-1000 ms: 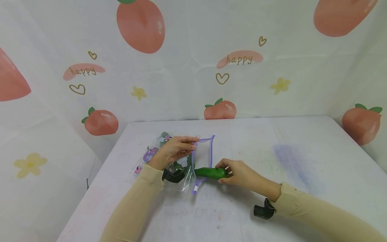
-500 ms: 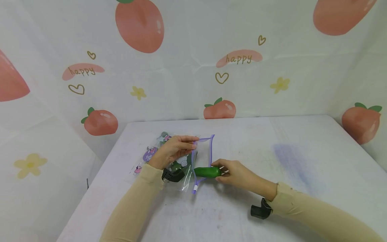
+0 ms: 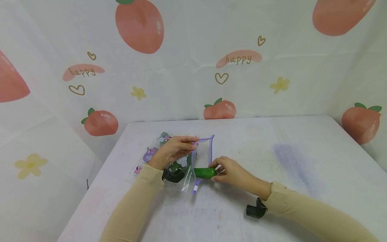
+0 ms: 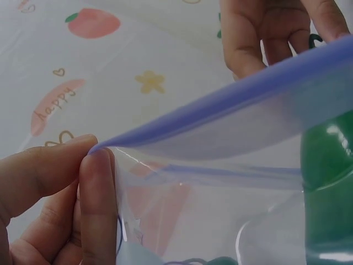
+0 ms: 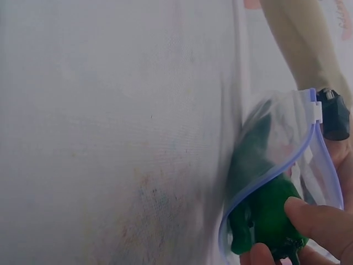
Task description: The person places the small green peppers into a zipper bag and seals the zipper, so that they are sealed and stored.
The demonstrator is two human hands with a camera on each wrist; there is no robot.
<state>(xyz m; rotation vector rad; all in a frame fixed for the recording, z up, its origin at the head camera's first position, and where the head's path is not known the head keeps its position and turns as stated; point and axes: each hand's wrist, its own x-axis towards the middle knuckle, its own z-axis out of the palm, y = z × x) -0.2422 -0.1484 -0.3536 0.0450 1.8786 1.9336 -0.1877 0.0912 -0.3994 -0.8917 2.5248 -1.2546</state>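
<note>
A clear zip bag [image 3: 188,184] with a purple rim [image 3: 211,151] and printed cartoon figures lies at the left-middle of the table. Its mouth gapes toward the right. My left hand [image 3: 176,149] pinches the far corner of the rim between thumb and fingers, plain in the left wrist view. A glossy green pepper [image 3: 205,173] is partly inside the mouth, its stem end outside. My right hand [image 3: 232,171] grips that end, thumb [image 5: 309,218] on top in the right wrist view. More green shapes [image 5: 251,157] show through the plastic, their kind unclear.
A white slider [image 5: 316,112] sits at the near end of the bag's rim. Black wrist mounts [image 3: 256,209] hang under both forearms. The white table [image 3: 226,218] meets a fruit-printed backdrop [image 3: 181,84] at its far edge.
My right hand has moved left, pushing the pepper further into the bag, so less of it shows outside. The left hand keeps its pinch and has stayed in place.
</note>
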